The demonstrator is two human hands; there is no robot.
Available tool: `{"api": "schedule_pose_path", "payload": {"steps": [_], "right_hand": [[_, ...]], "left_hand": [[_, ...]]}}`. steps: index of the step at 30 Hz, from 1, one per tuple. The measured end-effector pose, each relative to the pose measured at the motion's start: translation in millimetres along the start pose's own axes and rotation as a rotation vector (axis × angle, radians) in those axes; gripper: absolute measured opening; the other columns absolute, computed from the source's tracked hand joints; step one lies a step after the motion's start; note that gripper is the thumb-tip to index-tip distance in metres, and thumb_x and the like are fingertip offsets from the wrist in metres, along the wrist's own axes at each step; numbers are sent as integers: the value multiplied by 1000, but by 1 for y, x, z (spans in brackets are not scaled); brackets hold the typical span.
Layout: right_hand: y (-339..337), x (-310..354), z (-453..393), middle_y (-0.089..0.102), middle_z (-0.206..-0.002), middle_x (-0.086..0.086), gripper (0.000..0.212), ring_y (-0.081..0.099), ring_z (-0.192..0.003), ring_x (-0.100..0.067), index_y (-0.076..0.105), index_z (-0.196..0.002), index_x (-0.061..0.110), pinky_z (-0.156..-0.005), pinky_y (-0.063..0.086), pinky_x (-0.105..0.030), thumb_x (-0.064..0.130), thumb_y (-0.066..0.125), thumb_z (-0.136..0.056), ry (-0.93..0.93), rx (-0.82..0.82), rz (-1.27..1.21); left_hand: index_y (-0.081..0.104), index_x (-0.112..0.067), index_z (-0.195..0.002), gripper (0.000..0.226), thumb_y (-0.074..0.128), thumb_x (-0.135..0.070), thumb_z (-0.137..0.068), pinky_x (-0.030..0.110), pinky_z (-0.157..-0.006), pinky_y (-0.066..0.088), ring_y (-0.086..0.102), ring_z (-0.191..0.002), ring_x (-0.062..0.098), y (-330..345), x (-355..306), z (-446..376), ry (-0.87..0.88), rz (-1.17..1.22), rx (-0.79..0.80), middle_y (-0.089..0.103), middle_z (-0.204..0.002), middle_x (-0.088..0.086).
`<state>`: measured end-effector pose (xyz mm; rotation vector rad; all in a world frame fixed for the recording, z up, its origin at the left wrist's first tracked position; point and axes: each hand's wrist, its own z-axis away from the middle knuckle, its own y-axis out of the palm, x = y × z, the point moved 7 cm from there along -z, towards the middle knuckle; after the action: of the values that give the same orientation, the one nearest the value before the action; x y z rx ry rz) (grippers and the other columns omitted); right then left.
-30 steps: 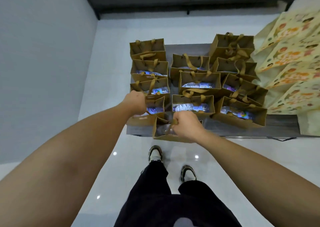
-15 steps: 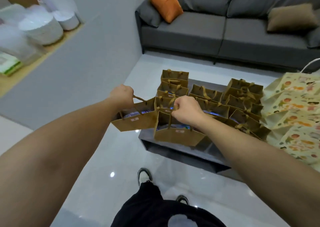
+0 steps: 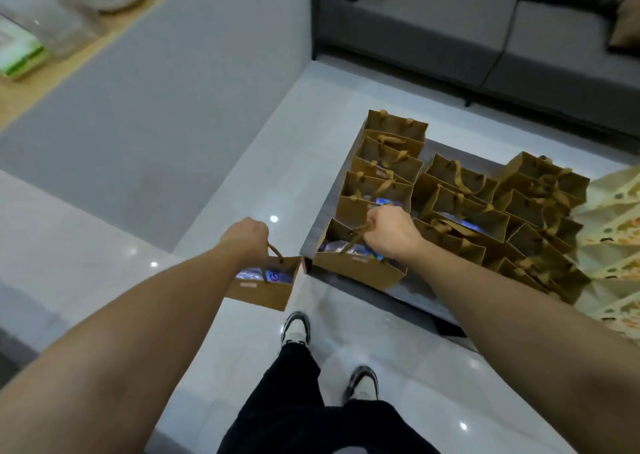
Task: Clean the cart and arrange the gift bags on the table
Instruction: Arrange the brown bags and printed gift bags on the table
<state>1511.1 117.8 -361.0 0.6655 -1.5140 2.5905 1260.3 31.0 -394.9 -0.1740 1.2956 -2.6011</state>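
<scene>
My left hand [image 3: 246, 237] grips the ribbon handles of a brown gift bag [image 3: 266, 289] that hangs in the air left of the low dark table [image 3: 408, 292], above the floor. My right hand [image 3: 389, 232] grips the handles of a second brown gift bag [image 3: 360, 270] at the table's near left corner; whether it rests on the table I cannot tell. Both bags hold shiny blue-wrapped items. Several more brown gift bags [image 3: 460, 207] stand in rows on the table behind it.
A grey sofa [image 3: 485, 31] with an orange cushion stands behind the table. Cream printed bags [image 3: 616, 232] lie at the table's right. A wooden shelf [image 3: 45, 72] with white containers is at the upper left, above a grey wall. Glossy white floor surrounds my feet.
Both hands have lifted a bag each off the table's near edge. The left bag has swung out left, clear of the table. My view has turned to the left.
</scene>
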Motion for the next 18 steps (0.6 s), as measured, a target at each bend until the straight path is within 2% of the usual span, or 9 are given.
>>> {"api": "schedule_pose_path", "payload": {"steps": [1,3,6,10,15,18], "right_hand": [[6,0,-8,63,-82,-6,13,65,-78,-22,63,-81,18,-71,62,-45,5,62,-83,9,13,21],[16,1,-26,62,-83,-5,14,64,-80,-22,62,-82,18,-75,61,-43,4,63,-84,24,25,59],[23,-2,-52,62,-88,-5,12,63,-87,-24,64,-93,15,-79,59,-39,4,63,-87,59,32,86],[28,-9,-81,65,-98,-10,17,63,-95,-27,65,-106,11,-87,58,-44,8,63,-89,72,29,136],[45,-21,-101,62,-91,-7,8,62,-86,-23,62,-101,15,-83,59,-41,12,63,-94,132,32,131],[50,-22,-106,60,-89,-6,7,61,-84,-22,61,-104,15,-82,59,-40,16,61,-97,156,20,124]], "left_hand": [[58,-15,-89,57,78,-66,-74,33,-72,50,54,-84,24,10,4,-5,20,-3,27,50,-88,4],[56,-13,-90,45,71,-55,-85,33,-81,51,52,-90,24,27,14,-16,51,1,70,55,-96,7],[65,-6,-103,24,63,-26,-91,31,-79,46,59,-100,30,48,28,-29,87,-41,157,65,-111,15],[65,-8,-105,21,55,-17,-89,31,-79,50,64,-106,30,71,34,-39,146,-135,276,68,-112,15],[56,-15,-86,5,58,-19,-89,32,-77,47,60,-101,30,70,27,-56,211,-81,296,63,-106,13],[48,-20,-71,22,64,-21,-88,32,-73,48,57,-87,27,67,23,-62,236,-65,329,58,-93,9]]}}
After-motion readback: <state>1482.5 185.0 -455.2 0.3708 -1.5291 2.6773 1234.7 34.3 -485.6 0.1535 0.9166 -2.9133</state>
